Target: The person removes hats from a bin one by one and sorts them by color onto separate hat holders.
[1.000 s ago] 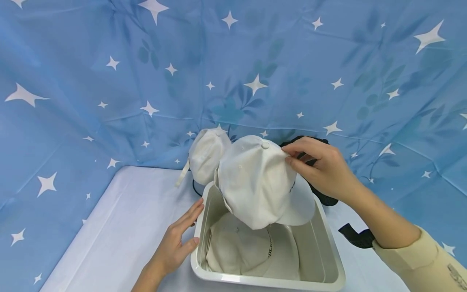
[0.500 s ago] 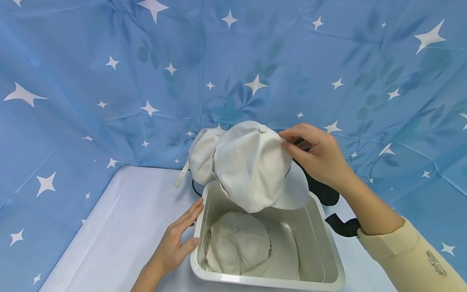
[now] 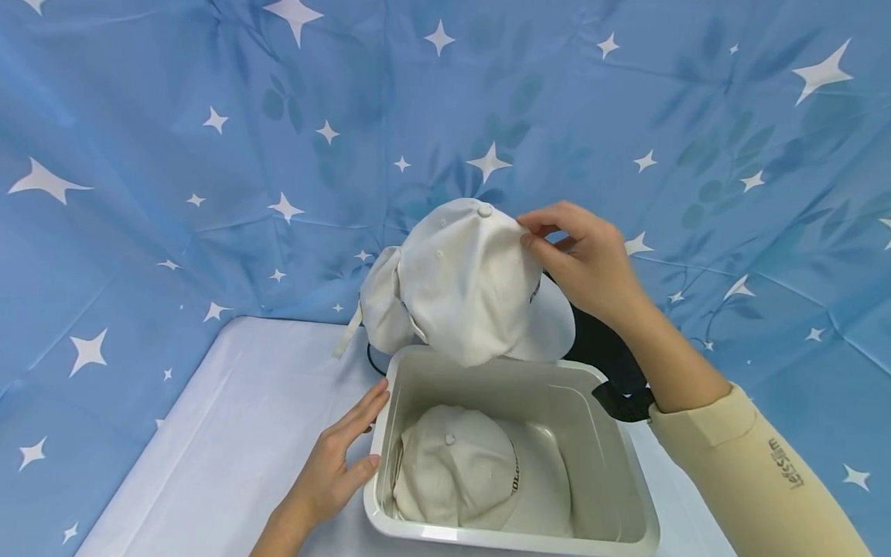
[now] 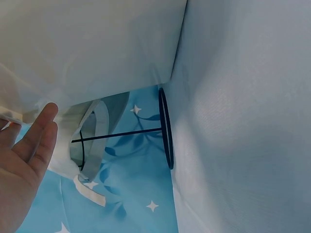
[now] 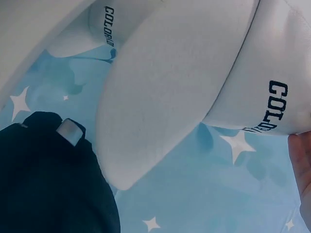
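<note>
My right hand [image 3: 581, 259] pinches the crown of a white baseball cap [image 3: 466, 286] between thumb and fingertips. This cap hangs over the far rim of a light grey plastic bin [image 3: 585, 464], its brim to the right; dark lettering shows on its front in the right wrist view. My left hand [image 3: 337, 456] rests against the bin's left wall with fingers extended. Inside the bin lies an off-white baseball cap [image 3: 452, 464], crown up and brim to the right. Behind, partly hidden by the held cap, another white cap [image 3: 381, 305] sits on a black wire stand [image 4: 166, 128].
A black fabric item [image 5: 43, 179] with a metal buckle stands behind the bin at the right. The white-covered table [image 3: 230, 433] extends left of the bin. A blue star-print cloth [image 3: 209, 155] hangs close behind everything.
My right hand has lifted the held cap up and slightly left, out from above the bin toward its far rim, uncovering more of the cap inside. The left hand stays put.
</note>
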Demonstrator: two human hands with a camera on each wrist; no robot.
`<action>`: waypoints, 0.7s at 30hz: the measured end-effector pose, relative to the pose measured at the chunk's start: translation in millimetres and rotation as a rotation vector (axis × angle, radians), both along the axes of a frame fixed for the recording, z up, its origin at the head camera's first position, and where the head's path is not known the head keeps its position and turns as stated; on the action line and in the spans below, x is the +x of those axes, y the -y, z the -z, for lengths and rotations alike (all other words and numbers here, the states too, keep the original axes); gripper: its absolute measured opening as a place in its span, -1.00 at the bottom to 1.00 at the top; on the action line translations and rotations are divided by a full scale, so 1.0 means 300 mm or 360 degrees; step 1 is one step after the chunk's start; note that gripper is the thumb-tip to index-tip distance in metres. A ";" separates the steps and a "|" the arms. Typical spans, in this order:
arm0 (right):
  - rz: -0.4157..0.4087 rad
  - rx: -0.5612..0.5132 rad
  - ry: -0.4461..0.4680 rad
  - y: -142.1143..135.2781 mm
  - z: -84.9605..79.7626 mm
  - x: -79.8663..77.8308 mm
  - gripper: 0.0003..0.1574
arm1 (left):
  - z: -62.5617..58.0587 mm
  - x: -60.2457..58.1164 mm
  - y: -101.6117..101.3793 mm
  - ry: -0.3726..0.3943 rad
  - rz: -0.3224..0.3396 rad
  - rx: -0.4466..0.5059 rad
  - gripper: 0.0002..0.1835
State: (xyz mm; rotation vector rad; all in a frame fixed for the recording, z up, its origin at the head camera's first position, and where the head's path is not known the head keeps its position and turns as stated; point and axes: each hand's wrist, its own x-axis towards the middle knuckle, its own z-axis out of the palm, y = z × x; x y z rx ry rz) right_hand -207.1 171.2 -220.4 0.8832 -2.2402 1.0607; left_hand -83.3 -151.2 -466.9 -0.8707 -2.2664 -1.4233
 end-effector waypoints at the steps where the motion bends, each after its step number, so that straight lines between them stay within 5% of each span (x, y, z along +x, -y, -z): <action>1: -0.0002 -0.0006 -0.0004 0.005 0.000 -0.009 -0.73 | 0.000 0.000 0.000 0.0000 -0.0001 0.0001 -0.20; 21: 0.0095 -0.0069 0.0060 0.119 0.035 -0.128 -0.73 | 0.007 -0.001 0.004 -0.0003 0.0019 0.0002 -0.21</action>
